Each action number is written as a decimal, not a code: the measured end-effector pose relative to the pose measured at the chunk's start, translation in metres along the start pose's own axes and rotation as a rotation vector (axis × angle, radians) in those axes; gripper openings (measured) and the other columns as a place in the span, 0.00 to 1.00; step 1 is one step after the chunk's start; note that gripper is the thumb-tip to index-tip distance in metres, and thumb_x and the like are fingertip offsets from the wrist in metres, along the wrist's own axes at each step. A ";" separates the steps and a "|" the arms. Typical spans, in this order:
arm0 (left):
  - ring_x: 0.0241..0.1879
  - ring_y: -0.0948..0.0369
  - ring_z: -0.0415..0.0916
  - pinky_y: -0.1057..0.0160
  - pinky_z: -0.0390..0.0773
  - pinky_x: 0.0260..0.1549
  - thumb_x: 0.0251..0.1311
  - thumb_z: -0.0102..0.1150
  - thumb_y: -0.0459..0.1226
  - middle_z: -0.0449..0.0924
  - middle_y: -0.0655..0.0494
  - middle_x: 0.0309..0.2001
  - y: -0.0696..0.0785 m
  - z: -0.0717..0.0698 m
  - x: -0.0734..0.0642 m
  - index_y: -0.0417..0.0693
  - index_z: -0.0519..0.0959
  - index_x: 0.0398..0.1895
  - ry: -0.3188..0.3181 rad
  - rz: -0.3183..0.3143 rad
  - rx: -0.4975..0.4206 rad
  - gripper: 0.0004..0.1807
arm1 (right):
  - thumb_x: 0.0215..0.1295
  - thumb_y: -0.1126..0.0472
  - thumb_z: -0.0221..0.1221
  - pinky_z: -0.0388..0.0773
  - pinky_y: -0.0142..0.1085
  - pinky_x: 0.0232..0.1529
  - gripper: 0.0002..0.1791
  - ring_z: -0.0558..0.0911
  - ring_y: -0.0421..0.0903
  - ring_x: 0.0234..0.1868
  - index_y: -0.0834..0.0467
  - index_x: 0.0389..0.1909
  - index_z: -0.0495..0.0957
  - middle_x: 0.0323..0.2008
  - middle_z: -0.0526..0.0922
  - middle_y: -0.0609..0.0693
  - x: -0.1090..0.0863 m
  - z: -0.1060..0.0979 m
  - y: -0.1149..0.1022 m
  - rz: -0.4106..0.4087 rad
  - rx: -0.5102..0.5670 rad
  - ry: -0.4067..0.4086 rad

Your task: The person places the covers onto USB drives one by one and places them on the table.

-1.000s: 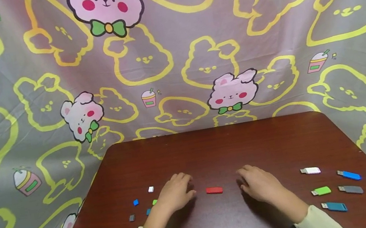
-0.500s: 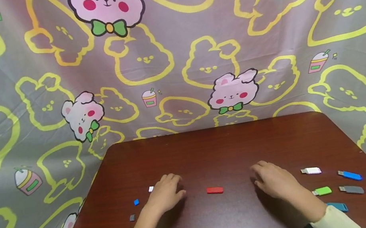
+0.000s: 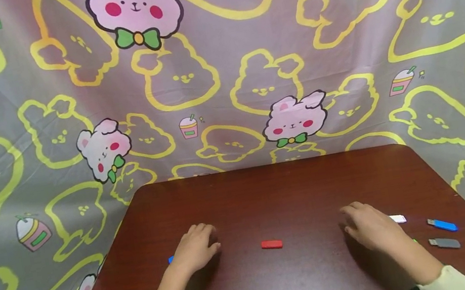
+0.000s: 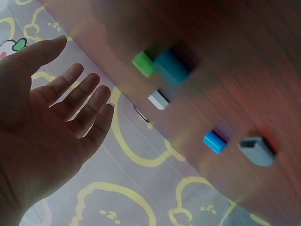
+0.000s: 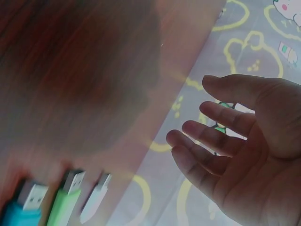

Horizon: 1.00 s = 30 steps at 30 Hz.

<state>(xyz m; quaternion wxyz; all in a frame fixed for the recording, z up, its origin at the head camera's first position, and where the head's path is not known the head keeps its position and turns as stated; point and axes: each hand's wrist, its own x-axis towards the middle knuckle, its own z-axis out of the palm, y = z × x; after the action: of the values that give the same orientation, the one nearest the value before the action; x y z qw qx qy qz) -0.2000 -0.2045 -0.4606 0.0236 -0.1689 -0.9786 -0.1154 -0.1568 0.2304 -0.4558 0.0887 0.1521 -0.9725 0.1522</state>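
Note:
My left hand (image 3: pixel 192 251) hovers over the left part of the table, fingers loosely bent and holding nothing. Below it lie small USB stick caps: green (image 4: pixel 143 63), teal (image 4: pixel 171 67), white (image 4: pixel 158 100), blue (image 4: pixel 215 142) and grey (image 4: pixel 257 151). In the head view that hand and arm hide most of them. My right hand (image 3: pixel 371 227), likewise empty with relaxed fingers, is nearest the white USB stick (image 3: pixel 397 219). Uncapped teal (image 5: pixel 21 214) and green (image 5: pixel 63 207) sticks show in the right wrist view. Between the hands lies a red USB stick (image 3: pixel 272 244), its metal plug not visible.
A blue USB stick (image 3: pixel 442 225) and a grey one (image 3: pixel 445 243) lie at the right of the brown table (image 3: pixel 268 195). Behind the table hangs a grey cloth (image 3: pixel 210 66) with cartoon animals, which also runs along both sides.
Both hands have moved outward, the left one leftward over the caps and the right one rightward over the sticks. The red USB stick stays in its place.

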 end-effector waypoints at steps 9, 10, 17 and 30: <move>0.55 0.47 0.74 0.43 0.74 0.53 0.61 0.70 0.42 0.81 0.49 0.50 -0.015 0.000 -0.002 0.45 0.80 0.51 -0.005 -0.049 0.010 0.18 | 0.55 0.64 0.71 0.79 0.59 0.48 0.22 0.81 0.65 0.51 0.66 0.51 0.80 0.49 0.82 0.64 -0.008 -0.006 0.019 0.071 0.012 -0.057; 0.55 0.48 0.74 0.43 0.74 0.53 0.61 0.70 0.42 0.81 0.49 0.50 -0.017 0.000 -0.003 0.45 0.80 0.51 -0.007 -0.056 0.009 0.18 | 0.55 0.64 0.71 0.79 0.59 0.47 0.22 0.81 0.65 0.51 0.66 0.52 0.80 0.49 0.82 0.64 -0.010 -0.007 0.021 0.080 0.015 -0.064; 0.57 0.48 0.73 0.43 0.73 0.55 0.63 0.68 0.42 0.80 0.50 0.51 -0.029 0.000 -0.005 0.46 0.80 0.52 -0.038 -0.096 -0.002 0.17 | 0.56 0.65 0.70 0.78 0.59 0.48 0.22 0.80 0.66 0.51 0.67 0.52 0.80 0.49 0.81 0.65 -0.016 -0.012 0.037 0.092 0.005 -0.089; 0.52 0.48 0.74 0.42 0.74 0.52 0.61 0.69 0.41 0.81 0.52 0.46 -0.045 -0.002 -0.005 0.48 0.80 0.47 -0.033 -0.114 0.038 0.14 | 0.59 0.67 0.68 0.81 0.55 0.43 0.22 0.82 0.63 0.48 0.67 0.54 0.78 0.50 0.80 0.65 -0.022 -0.014 0.054 0.145 0.039 -0.145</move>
<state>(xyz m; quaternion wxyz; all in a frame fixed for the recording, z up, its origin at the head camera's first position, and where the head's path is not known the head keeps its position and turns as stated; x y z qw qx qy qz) -0.2102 -0.2480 -0.4693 0.0041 -0.1144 -0.9889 -0.0949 -0.1521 0.2897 -0.4617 0.0037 0.0937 -0.9817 0.1657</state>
